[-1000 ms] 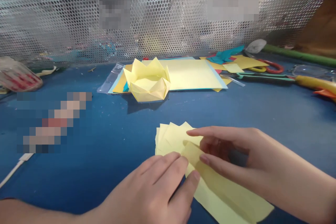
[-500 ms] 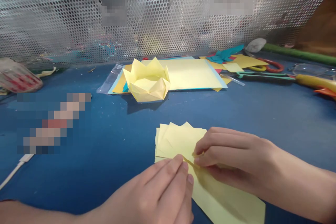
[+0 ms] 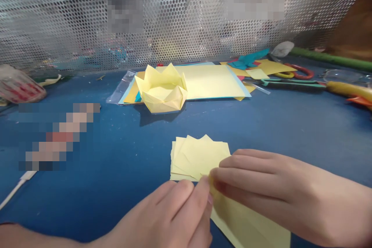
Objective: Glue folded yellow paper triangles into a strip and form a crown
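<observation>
A sheet of pale yellow paper [image 3: 255, 221] lies aslant under my hands at the lower right. My left hand [image 3: 177, 209] is closed, its fingertips pinching the sheet's upper left corner. Right beside it, my right hand [image 3: 270, 186] grips the same corner, fingers pressed together and nearly touching the left fingertips. The pinched part is mostly covered by the fingers. Just beyond them rests a stack of smaller yellow paper pieces [image 3: 200, 157], fanned slightly with pointed corners at the back.
A folded yellow paper bowl [image 3: 164, 95] with pointed rim stands farther back. Behind it lie yellow and blue sheets [image 3: 209, 79]. Scissors [image 3: 299, 71] and a teal-edged cutter [image 3: 293, 84] are at right. A white cable [image 3: 13, 193] runs at left; a perforated metal screen [image 3: 186, 19] closes the back.
My right hand has moved slightly down and left, drawing the yellow sheet's corner against my left fingertips. The raised edge seen before is now hidden between the fingers.
</observation>
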### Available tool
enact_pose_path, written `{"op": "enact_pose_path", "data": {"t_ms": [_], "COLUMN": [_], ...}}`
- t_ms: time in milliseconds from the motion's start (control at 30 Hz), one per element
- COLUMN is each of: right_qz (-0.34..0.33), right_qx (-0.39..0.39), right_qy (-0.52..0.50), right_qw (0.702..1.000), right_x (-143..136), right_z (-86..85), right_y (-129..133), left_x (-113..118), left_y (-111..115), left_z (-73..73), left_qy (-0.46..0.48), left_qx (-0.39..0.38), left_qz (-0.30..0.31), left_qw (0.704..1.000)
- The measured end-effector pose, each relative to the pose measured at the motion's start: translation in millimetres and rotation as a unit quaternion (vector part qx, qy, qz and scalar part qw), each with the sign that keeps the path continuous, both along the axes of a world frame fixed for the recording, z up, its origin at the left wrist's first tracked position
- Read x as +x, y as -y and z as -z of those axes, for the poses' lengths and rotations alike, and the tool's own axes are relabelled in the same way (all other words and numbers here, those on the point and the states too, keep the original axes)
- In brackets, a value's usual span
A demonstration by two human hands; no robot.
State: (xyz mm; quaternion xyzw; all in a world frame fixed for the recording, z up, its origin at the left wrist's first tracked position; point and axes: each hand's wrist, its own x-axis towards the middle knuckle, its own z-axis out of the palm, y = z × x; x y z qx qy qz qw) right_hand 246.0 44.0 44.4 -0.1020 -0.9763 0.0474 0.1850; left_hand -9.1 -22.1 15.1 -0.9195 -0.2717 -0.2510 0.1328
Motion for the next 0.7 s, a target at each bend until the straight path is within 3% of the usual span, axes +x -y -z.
{"op": "enact_pose_path", "data": {"t_ms": [367,533,700], "right_qz": [-0.008,-0.008,-0.002], "right_qx": [0.041,0.027,0.02], "right_qy": [0.02,0.008,0.015], "right_qw": [0.999,1.0,1.0], "right_x": [0.6,1.2,0.0], "right_z": [0.2,1.2,1.0], "right_y": [0.2,-0.6,-1.2], "left_x": [6.2,3.2,2.1], "left_y": [1.2,1.0,-1.0], "left_z": [-2.1,-0.7,1.4], "left_qy": [-0.015,-0.039,-0.071], "left_qx": [0.027,-0.022,0.012], "left_qz": [-0.027,-0.028,-0.02], "left_qw": [0.999,0.999,0.997]}}
